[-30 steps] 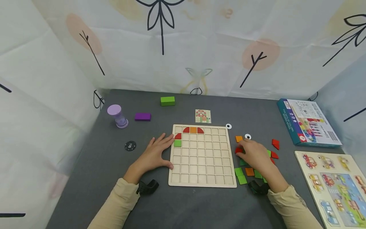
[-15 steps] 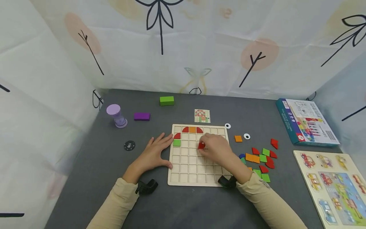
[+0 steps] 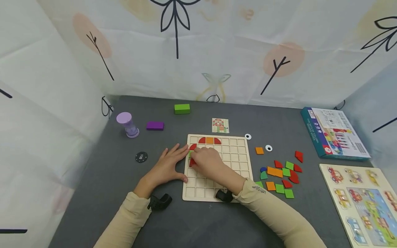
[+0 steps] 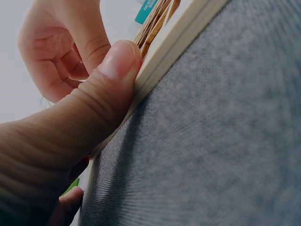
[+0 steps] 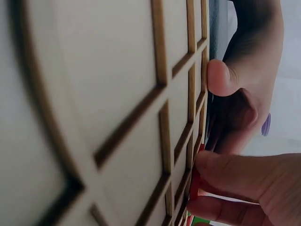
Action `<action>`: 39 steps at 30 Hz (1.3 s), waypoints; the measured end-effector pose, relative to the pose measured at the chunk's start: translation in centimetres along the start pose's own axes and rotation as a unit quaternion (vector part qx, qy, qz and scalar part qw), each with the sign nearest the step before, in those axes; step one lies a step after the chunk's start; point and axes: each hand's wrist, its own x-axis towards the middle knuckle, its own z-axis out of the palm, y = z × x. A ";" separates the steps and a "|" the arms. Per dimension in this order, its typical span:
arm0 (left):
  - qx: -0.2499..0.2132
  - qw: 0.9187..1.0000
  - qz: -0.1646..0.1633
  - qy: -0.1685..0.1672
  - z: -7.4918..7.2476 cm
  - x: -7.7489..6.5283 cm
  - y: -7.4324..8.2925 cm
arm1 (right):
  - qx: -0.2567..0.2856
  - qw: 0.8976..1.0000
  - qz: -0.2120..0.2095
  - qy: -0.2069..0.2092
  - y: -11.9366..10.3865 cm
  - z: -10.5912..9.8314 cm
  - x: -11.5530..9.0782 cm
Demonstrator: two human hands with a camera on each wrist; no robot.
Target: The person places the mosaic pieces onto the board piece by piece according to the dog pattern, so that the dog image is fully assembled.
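A wooden grid board (image 3: 201,193) lies on the grey table. My left hand (image 3: 167,168) rests along its left edge, fingers extended and thumb (image 4: 115,70) against the rim. Over the left column, my right hand (image 3: 209,162) pinches a red tile (image 3: 192,163) between thumb and fingers; in the right wrist view this red tile (image 5: 194,183) touches or nearly touches the grid. An orange square (image 3: 209,140) sits between two red quarter-rounds in the top row. Below, in the left column, are a red quarter-round (image 3: 193,147) and a green square (image 3: 190,154), partly hidden by my right hand.
Loose coloured tiles (image 3: 274,172) lie right of the board. A pattern card (image 3: 220,126) is behind it. A box (image 3: 338,132) and picture puzzle (image 3: 328,193) stand far right. To the left are a purple hourglass-shaped piece (image 3: 128,125), purple block (image 3: 155,126) and black disc (image 3: 141,157).
My right hand has taken a red tile from the loose pile and carried it left across the board to the left column. The left hand has stayed at the board's edge.
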 end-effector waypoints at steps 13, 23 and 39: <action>-0.004 1.000 0.003 0.004 -0.1 -0.1 0.2 | 0.011 1.000 -0.007 0.011 -0.2 0.0 0.0; -0.001 1.000 0.002 0.003 -0.1 -0.1 0.3 | 0.106 0.985 0.109 0.078 6.3 -1.2 -4.8; 0.005 1.000 -0.004 -0.003 0.1 0.1 -0.1 | 0.117 0.969 0.218 0.009 17.6 -0.6 -7.5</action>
